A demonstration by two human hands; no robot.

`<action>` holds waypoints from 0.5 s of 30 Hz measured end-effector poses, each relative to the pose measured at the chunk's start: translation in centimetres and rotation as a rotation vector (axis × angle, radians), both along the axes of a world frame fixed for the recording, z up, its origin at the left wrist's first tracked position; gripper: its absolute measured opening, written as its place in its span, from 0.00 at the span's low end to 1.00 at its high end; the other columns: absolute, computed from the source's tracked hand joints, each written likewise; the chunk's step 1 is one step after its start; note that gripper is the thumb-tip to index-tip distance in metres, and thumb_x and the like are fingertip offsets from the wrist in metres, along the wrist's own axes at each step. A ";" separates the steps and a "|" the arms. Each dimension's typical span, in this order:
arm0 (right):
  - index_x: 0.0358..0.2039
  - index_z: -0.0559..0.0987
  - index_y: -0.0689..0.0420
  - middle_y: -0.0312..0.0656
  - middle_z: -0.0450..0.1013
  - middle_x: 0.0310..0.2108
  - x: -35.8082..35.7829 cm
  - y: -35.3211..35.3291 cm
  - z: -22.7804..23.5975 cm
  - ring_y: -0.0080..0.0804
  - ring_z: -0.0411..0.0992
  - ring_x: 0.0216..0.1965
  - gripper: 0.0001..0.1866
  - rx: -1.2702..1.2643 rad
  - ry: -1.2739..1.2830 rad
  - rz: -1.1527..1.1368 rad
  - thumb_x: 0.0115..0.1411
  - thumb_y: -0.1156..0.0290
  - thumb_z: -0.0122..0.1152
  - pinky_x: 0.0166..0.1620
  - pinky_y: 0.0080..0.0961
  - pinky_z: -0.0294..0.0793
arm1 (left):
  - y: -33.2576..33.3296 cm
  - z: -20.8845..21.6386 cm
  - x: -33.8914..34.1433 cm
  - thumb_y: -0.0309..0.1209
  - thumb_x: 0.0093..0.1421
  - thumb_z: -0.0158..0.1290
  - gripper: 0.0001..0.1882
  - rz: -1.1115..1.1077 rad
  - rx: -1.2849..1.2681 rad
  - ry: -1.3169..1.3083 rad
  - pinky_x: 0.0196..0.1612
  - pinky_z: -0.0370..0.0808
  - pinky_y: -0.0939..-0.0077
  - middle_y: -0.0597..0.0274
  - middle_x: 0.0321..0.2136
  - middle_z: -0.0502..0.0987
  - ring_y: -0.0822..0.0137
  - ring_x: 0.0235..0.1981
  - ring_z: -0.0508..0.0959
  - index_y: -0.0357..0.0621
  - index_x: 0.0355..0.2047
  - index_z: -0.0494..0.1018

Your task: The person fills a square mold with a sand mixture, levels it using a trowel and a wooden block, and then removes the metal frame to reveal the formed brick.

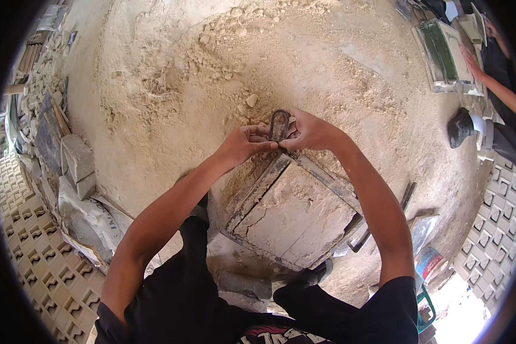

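Observation:
A square metal mould frame [328,179] lies on the dusty ground in front of me, turned so that one corner points away. It surrounds a pale, cracked slab [298,213]. At the far corner stands a dark, U-shaped metal loop [274,118]. My left hand [245,147] pinches the loop's base from the left with its fingertips. From the right, my right hand [314,133] closes its fingers on the same loop. The fingers partly hide how the loop joins the frame.
Loose sandy crumbs [212,43] spread beyond the frame. At the right, another person's hand [472,64] rests by a second mould [436,54]. Patterned blocks [57,275] stand in rows at the left. A metal bar [408,196] and a red-blue bucket [429,262] lie right of the frame.

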State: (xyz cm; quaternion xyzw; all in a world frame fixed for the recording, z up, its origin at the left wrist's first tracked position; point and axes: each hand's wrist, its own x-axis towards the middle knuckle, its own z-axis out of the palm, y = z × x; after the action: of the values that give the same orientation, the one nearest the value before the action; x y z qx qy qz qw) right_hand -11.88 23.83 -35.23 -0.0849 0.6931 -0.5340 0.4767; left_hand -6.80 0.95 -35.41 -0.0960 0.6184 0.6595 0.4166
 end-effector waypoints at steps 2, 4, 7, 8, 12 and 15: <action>0.57 0.65 0.65 0.49 0.75 0.39 0.3 -0.3 0.5 0.31 0.74 0.40 0.41 0.033 0.042 -0.004 0.46 0.62 0.71 0.43 0.26 0.75 | -0.1 -0.2 0.2 0.33 0.56 0.65 0.27 0.022 0.005 -0.025 0.30 0.71 0.84 0.60 0.33 0.83 0.78 0.30 0.78 0.31 0.52 0.70; 0.56 0.65 0.66 0.49 0.75 0.38 0.6 -0.4 0.7 0.31 0.75 0.39 0.40 0.043 0.076 -0.024 0.46 0.63 0.71 0.42 0.25 0.75 | -0.1 -0.2 0.3 0.34 0.56 0.65 0.26 0.012 0.002 -0.046 0.31 0.71 0.83 0.62 0.32 0.82 0.78 0.29 0.77 0.32 0.51 0.71; 0.56 0.65 0.67 0.49 0.76 0.36 0.9 -0.1 0.5 0.30 0.75 0.38 0.40 0.029 0.092 -0.072 0.45 0.63 0.71 0.41 0.25 0.75 | 0.0 -0.1 0.5 0.35 0.56 0.64 0.23 0.009 -0.026 -0.068 0.32 0.71 0.81 0.66 0.31 0.80 0.78 0.29 0.76 0.35 0.48 0.74; 0.56 0.65 0.67 0.49 0.76 0.35 0.9 0.1 0.3 0.30 0.75 0.38 0.40 0.030 0.084 -0.085 0.46 0.64 0.71 0.41 0.25 0.75 | 0.1 -0.1 0.5 0.35 0.56 0.64 0.21 0.010 -0.039 -0.074 0.33 0.71 0.81 0.67 0.30 0.80 0.79 0.29 0.75 0.36 0.47 0.75; 0.57 0.63 0.65 0.44 0.77 0.33 0.9 0.0 1.3 0.21 0.74 0.34 0.34 0.022 0.036 -0.119 0.51 0.74 0.68 0.35 0.19 0.74 | 0.2 0.6 -0.1 0.34 0.56 0.63 0.13 -0.031 -0.092 -0.162 0.32 0.70 0.80 0.70 0.28 0.78 0.79 0.29 0.74 0.41 0.39 0.78; 0.56 0.64 0.64 0.44 0.77 0.33 0.9 0.8 0.6 0.21 0.75 0.34 0.34 -0.009 0.010 -0.148 0.52 0.74 0.71 0.35 0.18 0.74 | 0.5 0.9 -0.5 0.32 0.57 0.62 0.08 0.002 -0.071 -0.218 0.30 0.69 0.80 0.71 0.27 0.77 0.79 0.28 0.74 0.44 0.36 0.79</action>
State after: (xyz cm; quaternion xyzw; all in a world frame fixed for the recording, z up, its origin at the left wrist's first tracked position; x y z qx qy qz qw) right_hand -10.94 24.60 -34.62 -0.0383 0.6976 -0.5703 0.4321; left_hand -7.32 1.42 -34.52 -0.1824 0.5921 0.6233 0.4772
